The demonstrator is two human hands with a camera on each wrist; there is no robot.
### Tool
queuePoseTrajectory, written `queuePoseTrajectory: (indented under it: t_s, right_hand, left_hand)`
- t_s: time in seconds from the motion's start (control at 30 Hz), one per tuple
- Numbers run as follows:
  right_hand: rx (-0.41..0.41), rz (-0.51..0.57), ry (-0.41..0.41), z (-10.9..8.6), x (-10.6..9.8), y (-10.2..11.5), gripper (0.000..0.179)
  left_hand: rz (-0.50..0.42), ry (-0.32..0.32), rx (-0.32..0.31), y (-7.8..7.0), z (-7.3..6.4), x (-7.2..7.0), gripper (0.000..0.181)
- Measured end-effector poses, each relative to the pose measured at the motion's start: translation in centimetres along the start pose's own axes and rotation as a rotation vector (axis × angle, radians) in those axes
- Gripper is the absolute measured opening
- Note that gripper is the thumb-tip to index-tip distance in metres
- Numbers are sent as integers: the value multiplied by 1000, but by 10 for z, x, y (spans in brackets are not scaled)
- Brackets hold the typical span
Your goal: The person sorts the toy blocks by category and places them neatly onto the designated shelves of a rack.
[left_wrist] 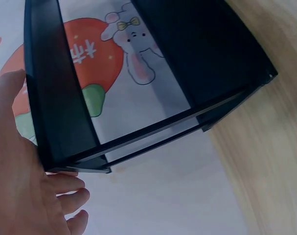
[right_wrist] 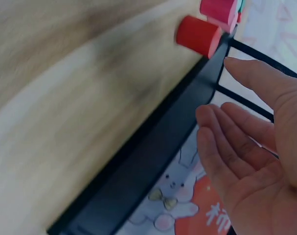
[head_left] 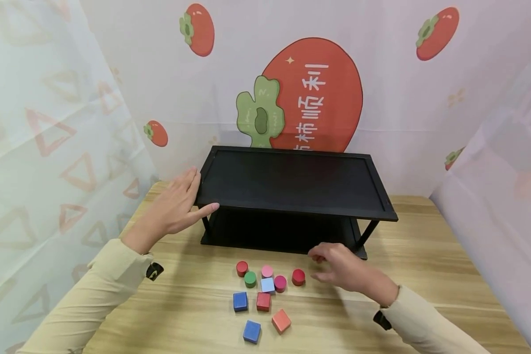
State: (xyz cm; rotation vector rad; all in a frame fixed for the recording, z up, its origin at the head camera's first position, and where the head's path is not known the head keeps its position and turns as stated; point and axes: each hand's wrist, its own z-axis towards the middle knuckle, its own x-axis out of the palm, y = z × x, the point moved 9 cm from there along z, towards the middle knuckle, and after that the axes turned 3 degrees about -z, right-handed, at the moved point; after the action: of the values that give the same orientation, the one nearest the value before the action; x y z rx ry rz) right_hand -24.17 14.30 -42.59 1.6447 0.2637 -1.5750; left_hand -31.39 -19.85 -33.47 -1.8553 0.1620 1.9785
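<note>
A black two-tier shelf (head_left: 287, 182) stands on the wooden table. My left hand (head_left: 174, 204) rests against its left end, with the fingers fairly straight along the edge and the thumb stretched over the front corner of the top board. In the right wrist view my right hand (right_wrist: 251, 142) holds nothing, and its fingers are loosely bent. It hovers by the front right of the lower board, just right of a red cylinder (head_left: 298, 277). Nearby sit another red cylinder (head_left: 242, 268), a green cylinder (head_left: 250, 279), a pink cylinder (head_left: 267, 271) and a magenta cylinder (head_left: 280, 283).
In front of the shelf lie a light blue block (head_left: 267, 285), a red block (head_left: 263, 301), an orange-red block (head_left: 281, 321) and two blue blocks, one nearer the front (head_left: 251, 332). Printed cloth (head_left: 394, 98) hangs behind the table (head_left: 425, 255) and along both sides.
</note>
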Motion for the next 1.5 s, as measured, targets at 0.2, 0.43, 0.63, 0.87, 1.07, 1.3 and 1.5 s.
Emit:
queuePoseTrajectory:
  t_s: [0.2, 0.43, 0.63, 0.87, 1.07, 1.3, 1.5]
  right_hand:
    - [-19, 48, 58, 9, 18, 4, 34]
    - [-25, 67, 95, 15, 34, 3, 36]
    - [-45, 68, 105, 18, 42, 0, 36]
    - [-67, 70, 114, 19, 47, -1, 32]
    - [-80, 92, 134, 22, 47, 0, 29]
    - [-106, 85, 157, 26, 39, 9, 29]
    - [-149, 69, 168, 34, 17, 26, 29]
  left_hand:
    - [3, -14, 7, 1, 1, 4, 104]
    - [3, -1, -4, 5, 2, 7, 105]
    - [-8, 5, -15, 7, 3, 9, 108]
    - [-12, -1, -15, 5, 2, 8, 107]
    - [-14, -3, -14, 4, 2, 8, 106]
    - [-12, -4, -11, 5, 3, 9, 106]
    - [-6, 1, -13, 5, 3, 7, 105]
